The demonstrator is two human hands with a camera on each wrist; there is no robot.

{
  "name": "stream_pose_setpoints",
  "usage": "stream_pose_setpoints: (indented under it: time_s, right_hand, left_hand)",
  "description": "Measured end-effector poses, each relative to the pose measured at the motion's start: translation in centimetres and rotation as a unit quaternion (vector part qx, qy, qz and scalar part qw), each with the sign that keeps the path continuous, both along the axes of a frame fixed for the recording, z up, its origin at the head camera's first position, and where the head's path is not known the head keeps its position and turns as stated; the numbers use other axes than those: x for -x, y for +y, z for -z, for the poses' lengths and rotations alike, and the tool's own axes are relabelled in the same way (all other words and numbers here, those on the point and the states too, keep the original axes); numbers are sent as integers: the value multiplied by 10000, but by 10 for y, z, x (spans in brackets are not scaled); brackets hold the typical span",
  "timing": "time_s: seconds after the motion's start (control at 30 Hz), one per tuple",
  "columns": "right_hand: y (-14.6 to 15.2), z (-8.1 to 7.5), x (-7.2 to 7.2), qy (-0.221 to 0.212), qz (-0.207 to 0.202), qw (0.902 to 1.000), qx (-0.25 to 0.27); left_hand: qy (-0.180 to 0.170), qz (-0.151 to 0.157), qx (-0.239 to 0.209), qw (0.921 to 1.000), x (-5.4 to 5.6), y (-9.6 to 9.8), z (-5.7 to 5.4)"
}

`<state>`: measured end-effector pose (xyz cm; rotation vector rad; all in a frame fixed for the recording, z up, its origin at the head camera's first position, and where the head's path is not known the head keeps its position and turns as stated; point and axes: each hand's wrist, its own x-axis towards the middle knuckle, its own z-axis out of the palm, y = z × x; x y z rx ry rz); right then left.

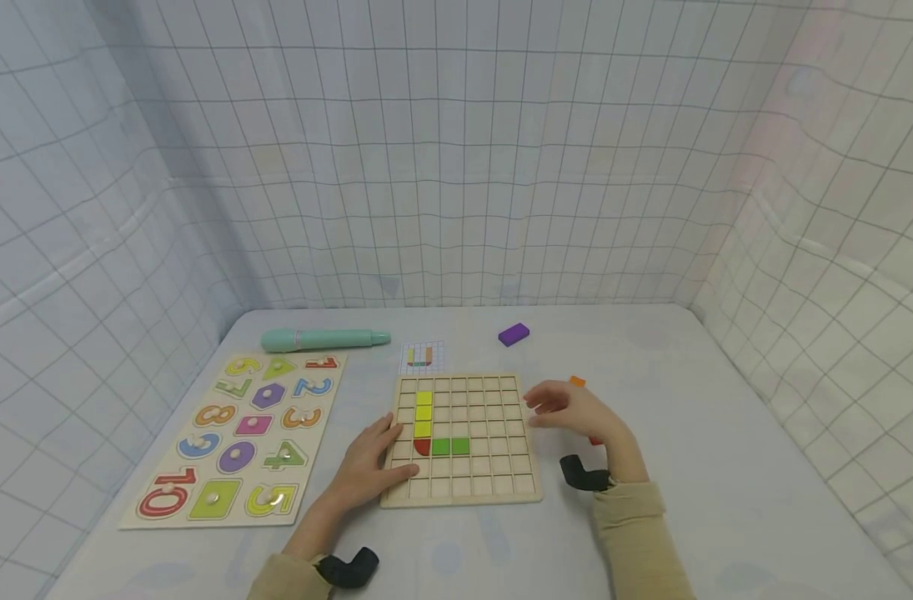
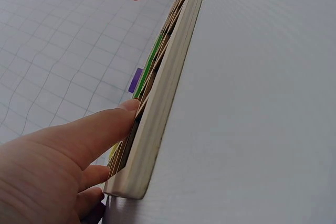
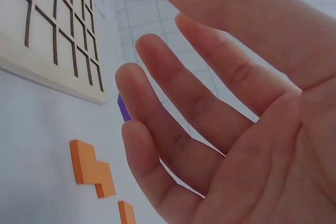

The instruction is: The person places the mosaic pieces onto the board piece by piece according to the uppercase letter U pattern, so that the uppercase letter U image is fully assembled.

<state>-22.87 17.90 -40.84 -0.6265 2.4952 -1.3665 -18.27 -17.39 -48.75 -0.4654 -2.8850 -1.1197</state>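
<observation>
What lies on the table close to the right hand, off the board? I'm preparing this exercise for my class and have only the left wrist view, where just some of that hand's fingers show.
Observer: In the right wrist view, a stepped orange piece lies near the right hand, apart from the board.
Teacher: Thanks. Is there anything printed just past the board's far edge?
Observer: Yes, the head view shows a small gridded card there, bearing a coloured, U-like shape.
</observation>
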Motion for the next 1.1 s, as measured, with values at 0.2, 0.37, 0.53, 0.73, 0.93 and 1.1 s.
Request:
stream_pose_setpoints:
  time_s: [0.2, 0.37, 0.53, 0.73, 0.93, 1.1]
  right_hand:
    - [24, 15, 8, -102, 243, 9995, 169]
    - [44, 26, 12, -104, 436, 9989, 99]
    - [55, 31, 12, -301, 578, 9978, 104]
    - [65, 37, 12, -473, 507, 9968, 399]
    - [73, 41, 11, -486, 636, 9962, 347]
    - [76, 44, 11, -537, 747, 9955, 203]
  left_hand:
    - [51, -25, -72, 10000, 0, 1, 1]
    - [-39, -40, -122, 9999, 0, 1, 1]
    - [-149, -55, -131, 9998, 0, 0, 1]
    - [-128, -58, -86, 9999, 0, 0, 1]
    - [-101, -61, -55, 9999, 0, 0, 1]
    - [-133, -70, -66, 9999, 0, 0, 1]
